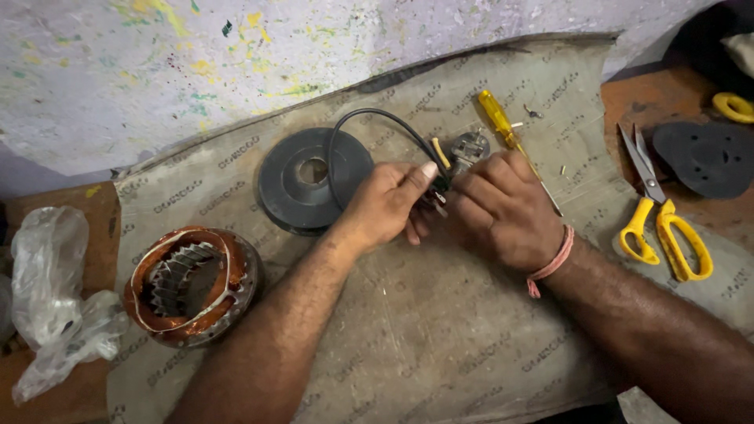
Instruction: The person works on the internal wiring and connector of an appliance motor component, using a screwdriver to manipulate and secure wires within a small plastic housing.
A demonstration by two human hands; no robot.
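Both hands meet over the middle of a grey printed fabric sheet (440, 330) spread across the brown bench (667, 98). The left hand (386, 206) is curled closed, thumb laid forward along the end of a thin black rubber-sheathed cable (369, 118), pinching it where bare wire ends poke out beside the fingers. Held this way, the cable end stays steady and exposed for the other hand. The right hand (503, 208), a pink thread band at its wrist, is also closed, its fingers wrapped round the near part of a small grey metal-and-plastic electrical fitting (470, 147) whose far end sticks out past the knuckles; what exactly the fingertips grip underneath is hidden. The cable loops up and back from the left hand, arching over a dark grey round motor cover with a central hole (302, 184) that lies flat just beyond the left wrist.

A yellow-handled screwdriver (503, 126) lies just behind the right hand, its shaft running under the fingers, near enough to pick up without shifting the work. Further right, yellow-handled scissors (660, 212) rest partly on the sheet, beside a black round rubber-like disc (707, 157). At the left edge sit a copper-wound motor stator with a steel ring core (192, 284) and a crumpled clear plastic bag (51, 290), both well apart from the hands.
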